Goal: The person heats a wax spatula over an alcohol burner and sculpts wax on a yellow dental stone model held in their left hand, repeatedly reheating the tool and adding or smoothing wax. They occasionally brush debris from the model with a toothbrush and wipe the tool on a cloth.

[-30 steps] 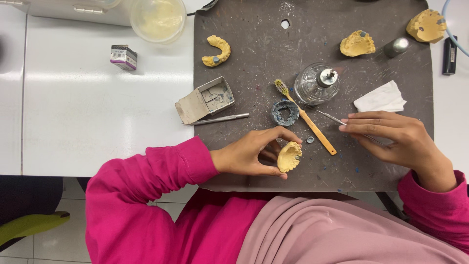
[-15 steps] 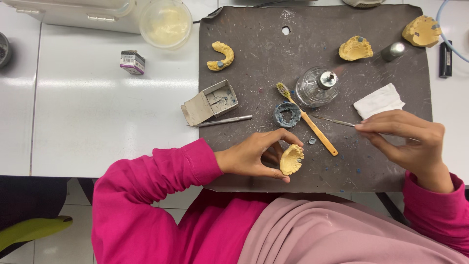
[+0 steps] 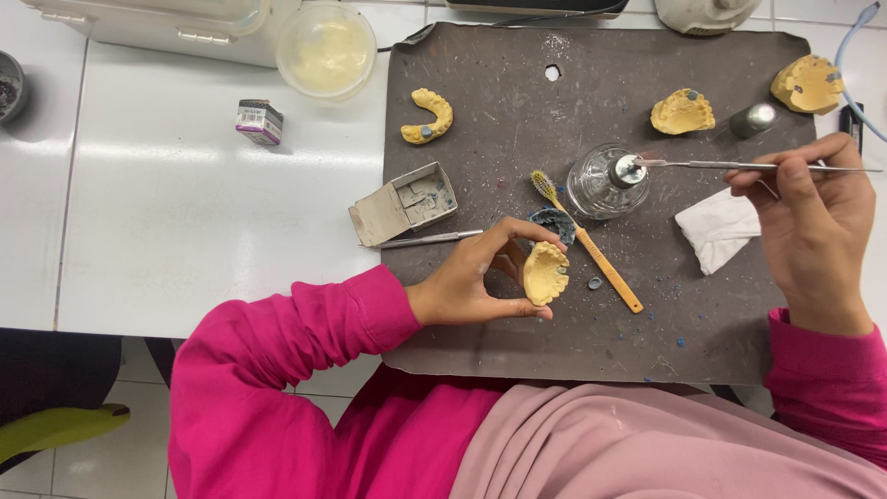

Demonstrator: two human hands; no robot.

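head view: white desk (image 3: 185, 222), dark work mat (image 3: 517, 111) at right. left hand (image 3: 476, 282) pinches yellow dental cast (image 3: 543, 273) near mat's front edge. right hand (image 3: 813, 217) closed on thin metal instrument (image 3: 739, 165), tip at glass spirit lamp (image 3: 605, 180) mid-mat. orange-handled brush (image 3: 591, 249) beside cast.

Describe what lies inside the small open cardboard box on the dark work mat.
The small open cardboard box holds flat grey-blue pieces, seemingly wax, in its tray. Its opened flap lies to the left. What sits under those pieces, and the box's bottom, cannot be seen.
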